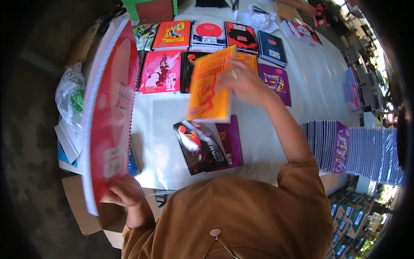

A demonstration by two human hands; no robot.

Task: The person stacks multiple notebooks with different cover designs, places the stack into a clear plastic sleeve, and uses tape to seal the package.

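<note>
My left hand (125, 193) is closed on the lower end of a red spiral notebook (113, 101), which stands upright at the left, close to the camera. My right hand (243, 82) grips an orange spiral notebook (205, 97) by its right side, above the middle of the table; both are blurred. Beneath it a black spiral notebook with a basketball player (200, 144) lies tilted, partly over a purple notebook (234, 142). Behind are rows of notebook piles, among them a pink one (161, 73), a purple one (276, 84) and an orange one (249, 59) partly hidden by my hand.
A long row of upright notebooks (366, 149) stands along the table's right side. Crumpled white paper (261, 21) and a green box (129, 6) sit at the far edge. Clear plastic bags (71, 93) and an open cardboard box (79, 203) are at the left.
</note>
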